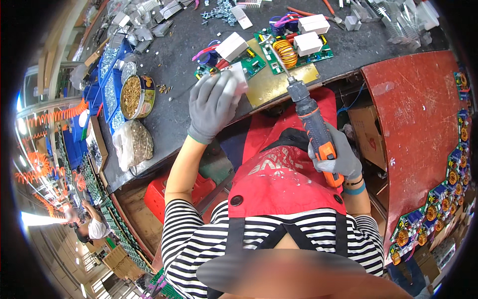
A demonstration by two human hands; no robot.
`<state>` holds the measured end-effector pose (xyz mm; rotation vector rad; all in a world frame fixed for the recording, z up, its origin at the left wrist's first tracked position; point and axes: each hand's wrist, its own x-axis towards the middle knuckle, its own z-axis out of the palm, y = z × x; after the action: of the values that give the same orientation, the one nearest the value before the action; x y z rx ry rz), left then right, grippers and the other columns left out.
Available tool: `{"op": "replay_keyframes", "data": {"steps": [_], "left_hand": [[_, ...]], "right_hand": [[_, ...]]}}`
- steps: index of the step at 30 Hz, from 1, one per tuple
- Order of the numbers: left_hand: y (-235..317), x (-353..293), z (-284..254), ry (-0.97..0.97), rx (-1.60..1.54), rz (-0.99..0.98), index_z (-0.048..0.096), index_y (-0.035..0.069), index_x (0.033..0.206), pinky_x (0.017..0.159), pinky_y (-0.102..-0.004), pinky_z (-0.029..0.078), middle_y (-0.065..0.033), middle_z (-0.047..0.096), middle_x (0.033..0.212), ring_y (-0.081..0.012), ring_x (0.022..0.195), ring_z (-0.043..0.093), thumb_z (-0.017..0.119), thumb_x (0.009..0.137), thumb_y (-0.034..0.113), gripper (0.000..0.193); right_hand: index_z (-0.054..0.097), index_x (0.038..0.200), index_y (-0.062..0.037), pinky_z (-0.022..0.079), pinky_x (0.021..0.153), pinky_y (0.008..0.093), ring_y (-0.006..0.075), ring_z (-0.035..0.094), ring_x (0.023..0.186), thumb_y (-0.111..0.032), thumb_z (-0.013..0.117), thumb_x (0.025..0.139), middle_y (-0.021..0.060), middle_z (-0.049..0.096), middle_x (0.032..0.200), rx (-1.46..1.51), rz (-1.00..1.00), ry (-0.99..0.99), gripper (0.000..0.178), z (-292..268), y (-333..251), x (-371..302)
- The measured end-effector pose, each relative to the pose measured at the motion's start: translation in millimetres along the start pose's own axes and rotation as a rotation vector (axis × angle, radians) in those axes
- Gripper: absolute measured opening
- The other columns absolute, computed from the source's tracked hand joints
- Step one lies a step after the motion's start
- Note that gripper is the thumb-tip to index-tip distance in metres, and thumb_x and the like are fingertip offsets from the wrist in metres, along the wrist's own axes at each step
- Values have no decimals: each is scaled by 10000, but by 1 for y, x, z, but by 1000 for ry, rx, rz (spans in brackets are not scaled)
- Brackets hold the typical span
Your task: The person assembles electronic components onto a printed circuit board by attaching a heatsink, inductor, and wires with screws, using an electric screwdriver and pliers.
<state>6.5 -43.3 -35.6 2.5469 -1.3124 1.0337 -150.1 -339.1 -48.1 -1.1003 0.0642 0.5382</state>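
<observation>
My left hand (pixel 213 102), in a grey glove, has its fingers curled at the near edge of a green circuit board (pixel 256 64). It grips a silver-white block (pixel 240 78) there; my thumb is mostly hidden. In my right hand (pixel 341 157), also gloved, is a black and orange electric screwdriver (pixel 312 122). Its long bit points away from me, over a second circuit board (pixel 275 66) beside a copper-wound coil (pixel 285 54). White box-shaped parts (pixel 307 44), blue capacitors and red wires stand on the boards. Both boards lie partly over a brass-coloured plate (pixel 303 75).
Left of the boards are a round tin of brass screws (pixel 131 97), blue trays (pixel 110 89) of small hardware and a plastic bag (pixel 133 142). Metal heat sinks (pixel 393 22) lie along the far side. Several finished boards line a red panel (pixel 413 124) at right. Another person (pixel 94 224) is far left.
</observation>
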Motion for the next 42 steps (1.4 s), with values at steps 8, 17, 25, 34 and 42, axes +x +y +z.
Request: {"op": "replay_keyframes", "data": {"steps": [8, 17, 25, 34, 42], "left_hand": [[-14, 19, 14, -133, -365, -387, 638, 21, 1164, 721, -354, 494, -121, 643, 926, -271, 820, 625, 767, 762, 133, 438], [-11, 18, 17, -141, -410, -429, 655, 29, 1184, 684, -365, 483, -111, 634, 880, -265, 780, 599, 771, 773, 171, 451], [-8, 16, 21, -119, -431, -493, 659, 39, 1193, 657, -351, 480, -105, 629, 868, -252, 749, 599, 771, 793, 187, 441], [-10, 20, 14, -252, -331, -452, 603, 41, 1263, 750, -367, 500, -133, 646, 951, -282, 834, 636, 738, 833, 168, 469], [-7, 13, 21, -278, -212, -363, 499, 21, 1315, 770, -430, 496, -163, 587, 1011, -346, 890, 600, 738, 730, 105, 638]], "right_hand": [[426, 1358, 22, 498, 722, 271, 114, 586, 784, -91, 784, 645, 54, 618, 903, -65, -21, -12, 806, -4, 10, 2], [425, 1363, 28, 488, 716, 264, 102, 574, 779, -105, 788, 657, 47, 609, 894, -76, -7, -23, 805, -4, 9, 1], [429, 1356, 27, 487, 709, 259, 94, 573, 773, -88, 789, 662, 41, 610, 894, -137, -33, -36, 791, -6, 15, 3], [404, 1371, 28, 498, 705, 265, 101, 590, 757, -83, 789, 657, 41, 618, 882, -93, -26, -41, 819, -9, 18, 0], [460, 1279, 11, 480, 659, 252, 90, 572, 680, -86, 761, 612, 41, 620, 832, -23, 22, 16, 738, -7, 11, 2]]}}
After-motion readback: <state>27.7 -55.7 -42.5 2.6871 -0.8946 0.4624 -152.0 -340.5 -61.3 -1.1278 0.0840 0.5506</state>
